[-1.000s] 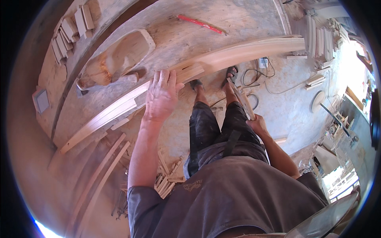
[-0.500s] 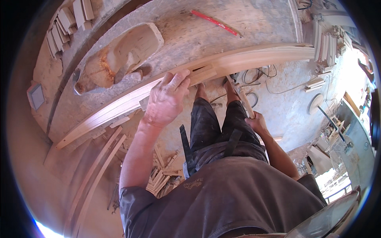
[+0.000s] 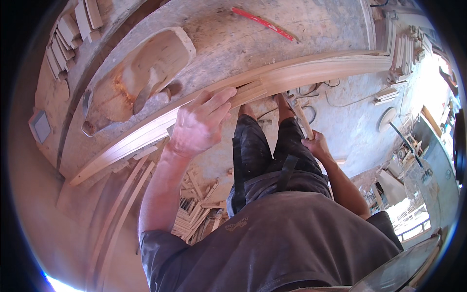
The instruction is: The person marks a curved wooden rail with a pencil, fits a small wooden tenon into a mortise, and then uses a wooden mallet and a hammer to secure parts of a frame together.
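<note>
Left fingers bending over a small block, right fingers holding a handle

The left fingers (image 3: 221, 99) are curling loosely, slightly spread, at the near end of a small wooden block (image 3: 251, 91); whether they are gripping it or only touching it, I cannot tell. The right fingers (image 3: 310, 144) are closing around a wooden handle (image 3: 305, 121), which is running away from them past the knee. Under and beyond the left fingers, a long curved board (image 3: 321, 68) is stretching to both sides along the near edge of the surface (image 3: 219, 53), the block lying against it. Farther out, past the left fingertips, a hollowed trough (image 3: 187, 45) is sitting to the left, and a red strip (image 3: 262, 23) is lying ahead and to the right.

For good handling, the left fingers should be keeping the block snug to the board, with their tips staying clear of its free end, while the right fingers are holding the handle firmly and low.

Compared with a second ago, the left fingers are slanting to the right rather than pointing straight ahead, while the right fingers are still wrapping the handle
</note>
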{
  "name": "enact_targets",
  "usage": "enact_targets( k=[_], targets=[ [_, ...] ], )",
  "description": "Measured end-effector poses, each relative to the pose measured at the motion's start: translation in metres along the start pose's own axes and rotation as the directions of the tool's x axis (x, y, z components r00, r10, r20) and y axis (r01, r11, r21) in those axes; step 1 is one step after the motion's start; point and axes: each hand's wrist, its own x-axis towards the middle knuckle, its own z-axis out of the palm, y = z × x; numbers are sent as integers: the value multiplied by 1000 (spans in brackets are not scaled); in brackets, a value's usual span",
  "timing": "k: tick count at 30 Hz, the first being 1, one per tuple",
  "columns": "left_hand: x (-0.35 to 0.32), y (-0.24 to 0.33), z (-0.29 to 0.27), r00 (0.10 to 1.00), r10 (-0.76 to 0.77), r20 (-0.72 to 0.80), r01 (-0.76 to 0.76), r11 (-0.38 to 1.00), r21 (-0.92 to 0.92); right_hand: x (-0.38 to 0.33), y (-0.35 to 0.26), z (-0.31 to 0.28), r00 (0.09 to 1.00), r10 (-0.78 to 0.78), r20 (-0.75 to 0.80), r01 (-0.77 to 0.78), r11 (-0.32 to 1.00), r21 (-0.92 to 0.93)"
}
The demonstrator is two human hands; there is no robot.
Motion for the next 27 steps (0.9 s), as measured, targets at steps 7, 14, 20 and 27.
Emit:
enact_targets(
  k=[7,14,20,27],
  targets=[
    [-1,-4,1,998,32,-59,-34,999,-28,0,-2,-4,998,59,25,-58,997,-44],
    [6,-2,-8,1000,24,9,-23,998,-49,0,-9,-2,997,65,38,-64,997,-33],
    [3,-9,-4,1000,12,11,-10,994,-105,-3,-18,1,999,39,34,-38,999,-31],
    [11,-7,-5,998,-16,62,24,990,-140,2,-16,3,997,60,45,-57,996,-72]
  ],
)
